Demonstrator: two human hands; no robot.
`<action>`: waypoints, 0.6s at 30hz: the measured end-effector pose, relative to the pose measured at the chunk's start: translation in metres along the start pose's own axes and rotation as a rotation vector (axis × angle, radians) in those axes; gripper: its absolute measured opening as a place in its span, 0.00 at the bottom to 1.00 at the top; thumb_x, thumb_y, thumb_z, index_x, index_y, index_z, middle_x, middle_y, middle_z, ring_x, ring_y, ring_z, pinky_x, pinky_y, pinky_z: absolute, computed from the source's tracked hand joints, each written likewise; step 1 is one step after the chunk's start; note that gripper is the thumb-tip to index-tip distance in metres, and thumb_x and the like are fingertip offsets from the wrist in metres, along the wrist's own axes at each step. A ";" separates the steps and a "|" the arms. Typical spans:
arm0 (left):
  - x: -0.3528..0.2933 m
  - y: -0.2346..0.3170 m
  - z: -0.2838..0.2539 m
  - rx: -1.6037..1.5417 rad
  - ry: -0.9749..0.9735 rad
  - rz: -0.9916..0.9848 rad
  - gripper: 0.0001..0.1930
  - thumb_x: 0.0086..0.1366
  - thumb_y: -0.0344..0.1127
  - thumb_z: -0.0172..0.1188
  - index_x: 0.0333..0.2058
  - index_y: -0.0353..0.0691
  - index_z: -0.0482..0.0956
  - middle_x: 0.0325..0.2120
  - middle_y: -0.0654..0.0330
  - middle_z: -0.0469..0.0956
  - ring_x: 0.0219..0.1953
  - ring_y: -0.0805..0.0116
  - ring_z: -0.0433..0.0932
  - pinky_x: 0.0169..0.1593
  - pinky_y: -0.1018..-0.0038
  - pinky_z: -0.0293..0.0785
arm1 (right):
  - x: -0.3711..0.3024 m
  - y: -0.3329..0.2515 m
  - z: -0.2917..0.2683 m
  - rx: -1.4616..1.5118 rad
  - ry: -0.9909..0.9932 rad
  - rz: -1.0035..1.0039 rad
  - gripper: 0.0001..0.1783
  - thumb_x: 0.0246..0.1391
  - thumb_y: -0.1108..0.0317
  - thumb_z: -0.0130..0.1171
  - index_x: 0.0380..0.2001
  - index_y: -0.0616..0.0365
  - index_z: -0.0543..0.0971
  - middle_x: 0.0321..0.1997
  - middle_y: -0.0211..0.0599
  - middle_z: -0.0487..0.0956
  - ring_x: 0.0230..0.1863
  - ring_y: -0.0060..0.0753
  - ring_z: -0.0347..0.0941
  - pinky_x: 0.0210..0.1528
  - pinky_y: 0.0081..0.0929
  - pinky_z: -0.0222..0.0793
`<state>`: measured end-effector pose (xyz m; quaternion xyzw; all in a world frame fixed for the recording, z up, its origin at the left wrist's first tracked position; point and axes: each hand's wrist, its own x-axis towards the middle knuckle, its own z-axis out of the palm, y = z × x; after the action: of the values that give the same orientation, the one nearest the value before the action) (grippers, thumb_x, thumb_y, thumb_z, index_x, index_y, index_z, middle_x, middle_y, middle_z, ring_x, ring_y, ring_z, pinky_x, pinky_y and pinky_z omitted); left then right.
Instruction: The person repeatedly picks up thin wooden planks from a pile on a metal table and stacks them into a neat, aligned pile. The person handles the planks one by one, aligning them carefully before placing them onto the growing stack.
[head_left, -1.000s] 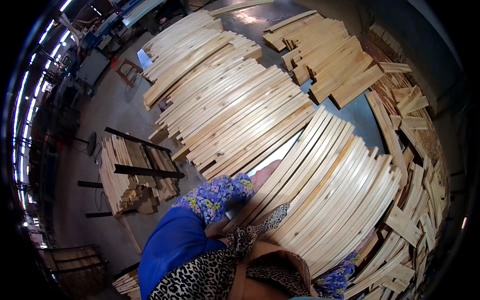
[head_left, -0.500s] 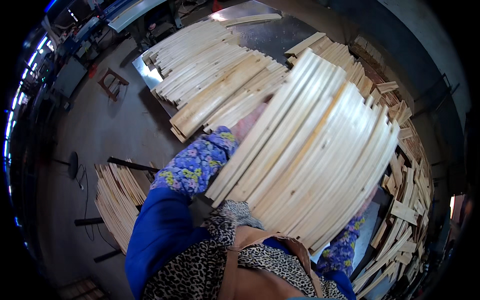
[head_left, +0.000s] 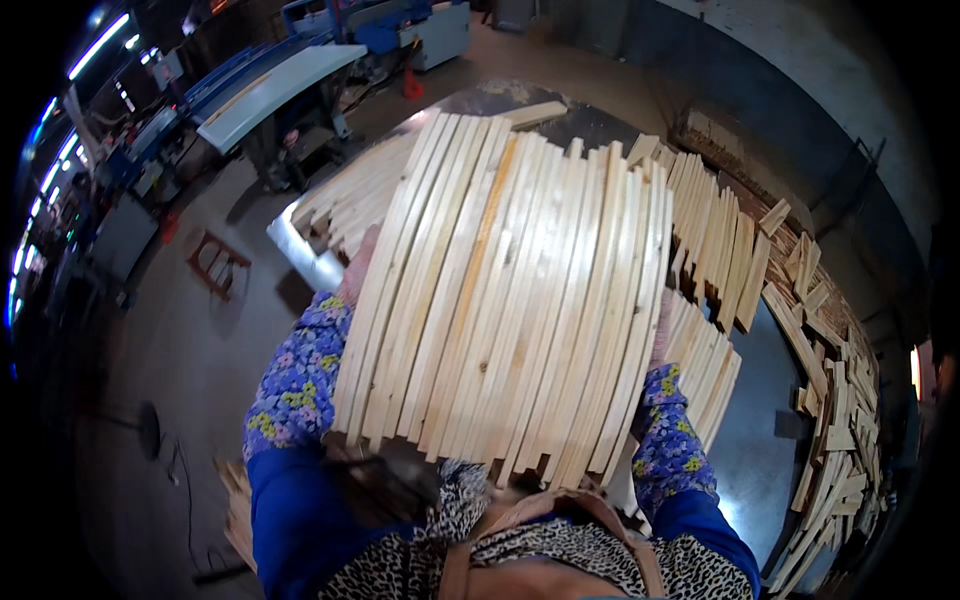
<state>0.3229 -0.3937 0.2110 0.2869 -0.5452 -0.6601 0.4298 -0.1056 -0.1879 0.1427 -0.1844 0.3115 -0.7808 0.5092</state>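
Note:
A broad row of pale wooden strips (head_left: 500, 300), packed side by side, is held up in front of me between both hands. At its left edge my left hand (head_left: 359, 264) presses in, mostly hidden behind the outer strip. My right hand (head_left: 661, 325) clasps the opposite edge, its fingers partly out of sight. One strip with an orange streak stands out left of the middle, and the near ends are uneven. Below and beyond the bundle lies a metal table (head_left: 318, 262) with more strips (head_left: 365, 190) at the left and another group (head_left: 705, 355) beside my right hand.
Farther right are short strips (head_left: 715, 235) and a heap of loose offcuts (head_left: 845, 440) along the table's edge. A small wooden stool (head_left: 217, 264) stands on the floor at left. Machinery with a pale flat top (head_left: 275, 95) is at the back left. A black round-based stand (head_left: 149, 430) is at far left.
The held bundle has swung from leaning right to nearly upright and moved left, now covering much of the strips on the table. Both hands still grip its sides. The view has shifted too.

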 end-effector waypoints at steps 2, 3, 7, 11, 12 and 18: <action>-0.008 0.026 0.024 -0.131 0.047 -0.184 0.37 0.82 0.66 0.42 0.70 0.41 0.75 0.64 0.53 0.80 0.65 0.59 0.77 0.69 0.64 0.73 | -0.002 -0.004 0.002 -0.001 0.016 0.063 0.52 0.61 0.24 0.62 0.71 0.56 0.74 0.66 0.48 0.81 0.62 0.47 0.81 0.63 0.44 0.84; -0.013 0.046 0.037 -0.095 0.123 -0.291 0.39 0.81 0.68 0.41 0.70 0.41 0.75 0.65 0.54 0.80 0.65 0.58 0.77 0.70 0.64 0.72 | -0.006 -0.006 0.001 0.003 0.032 0.093 0.53 0.59 0.23 0.63 0.70 0.56 0.75 0.65 0.49 0.81 0.62 0.48 0.82 0.62 0.44 0.84; -0.019 0.089 0.049 0.100 0.167 -0.472 0.43 0.79 0.73 0.40 0.69 0.39 0.77 0.65 0.51 0.80 0.67 0.55 0.77 0.71 0.62 0.71 | -0.032 0.021 -0.011 0.127 0.000 0.204 0.54 0.56 0.19 0.62 0.66 0.56 0.77 0.59 0.49 0.84 0.59 0.46 0.83 0.58 0.45 0.86; -0.018 0.092 0.064 0.645 0.134 -0.656 0.47 0.76 0.77 0.40 0.68 0.37 0.78 0.66 0.49 0.80 0.68 0.51 0.76 0.73 0.60 0.69 | -0.104 0.040 -0.033 0.124 0.060 0.358 0.54 0.63 0.18 0.52 0.72 0.55 0.73 0.69 0.53 0.79 0.67 0.50 0.77 0.70 0.51 0.75; -0.009 0.104 0.046 1.196 0.159 -0.574 0.51 0.73 0.80 0.41 0.67 0.35 0.78 0.66 0.45 0.79 0.69 0.50 0.76 0.73 0.59 0.69 | -0.100 0.055 0.018 -0.031 0.126 0.437 0.56 0.64 0.19 0.51 0.75 0.57 0.70 0.71 0.54 0.77 0.71 0.52 0.74 0.74 0.49 0.70; -0.037 0.091 0.038 1.887 0.287 -0.747 0.57 0.69 0.85 0.39 0.67 0.31 0.76 0.68 0.35 0.73 0.73 0.41 0.69 0.75 0.53 0.64 | -0.158 -0.011 -0.011 -1.132 -0.313 0.537 0.58 0.72 0.24 0.36 0.78 0.73 0.59 0.80 0.68 0.63 0.84 0.58 0.56 0.85 0.41 0.47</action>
<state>0.3315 -0.3462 0.3050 0.7359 -0.6617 -0.0136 -0.1429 -0.0542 -0.0375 0.1468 -0.4518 0.6326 -0.3051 0.5501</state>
